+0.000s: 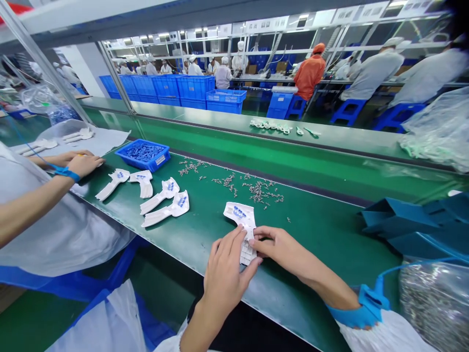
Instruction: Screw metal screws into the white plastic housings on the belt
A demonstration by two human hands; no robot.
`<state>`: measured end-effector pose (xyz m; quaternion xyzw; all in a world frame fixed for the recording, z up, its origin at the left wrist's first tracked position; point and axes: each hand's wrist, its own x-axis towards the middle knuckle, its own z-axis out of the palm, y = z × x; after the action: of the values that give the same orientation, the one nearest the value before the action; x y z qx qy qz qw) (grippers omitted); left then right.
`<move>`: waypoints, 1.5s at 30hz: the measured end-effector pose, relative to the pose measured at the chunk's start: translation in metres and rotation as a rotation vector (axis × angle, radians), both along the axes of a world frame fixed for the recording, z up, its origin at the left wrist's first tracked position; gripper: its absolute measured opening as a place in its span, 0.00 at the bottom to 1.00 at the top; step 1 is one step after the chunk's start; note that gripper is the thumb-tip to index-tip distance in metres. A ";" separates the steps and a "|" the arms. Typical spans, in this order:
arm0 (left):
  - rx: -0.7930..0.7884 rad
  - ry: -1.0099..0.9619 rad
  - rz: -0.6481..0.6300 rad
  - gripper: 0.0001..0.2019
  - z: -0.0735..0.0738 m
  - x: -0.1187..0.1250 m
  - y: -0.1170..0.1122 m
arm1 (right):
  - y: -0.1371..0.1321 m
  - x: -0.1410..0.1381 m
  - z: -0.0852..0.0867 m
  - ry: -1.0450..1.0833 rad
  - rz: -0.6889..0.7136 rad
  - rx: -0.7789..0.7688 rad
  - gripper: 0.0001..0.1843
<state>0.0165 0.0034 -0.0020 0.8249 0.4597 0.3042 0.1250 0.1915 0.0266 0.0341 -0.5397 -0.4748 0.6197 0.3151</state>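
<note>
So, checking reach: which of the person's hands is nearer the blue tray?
Left. The left hand is diagonally right of the blue tray, the right hand farther right. Both hold the white part.

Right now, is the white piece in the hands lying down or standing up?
Lying down. The white piece rests its wide end on the green belt; the left hand and right hand pinch its near end.

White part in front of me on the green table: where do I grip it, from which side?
Take the white part by its narrow handle end, coming from the near side: it lies flat with its wide head pointing away. The left hand and right hand touch that end.
</note>
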 end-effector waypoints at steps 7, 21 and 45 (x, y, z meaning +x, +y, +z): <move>-0.003 0.000 -0.001 0.27 0.000 0.000 0.000 | -0.004 -0.008 0.002 0.098 -0.010 0.000 0.19; 0.066 -0.019 0.037 0.24 -0.001 -0.004 -0.001 | 0.150 0.108 0.005 -0.175 -0.638 0.228 0.07; 0.165 0.254 0.583 0.17 0.014 -0.123 0.063 | 0.053 0.114 -0.030 -1.178 -0.059 0.650 0.15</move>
<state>-0.1068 0.0667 0.0121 0.6973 0.6623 0.2578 -0.0928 0.3050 0.0801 0.0041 -0.6781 -0.7148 0.0387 0.1666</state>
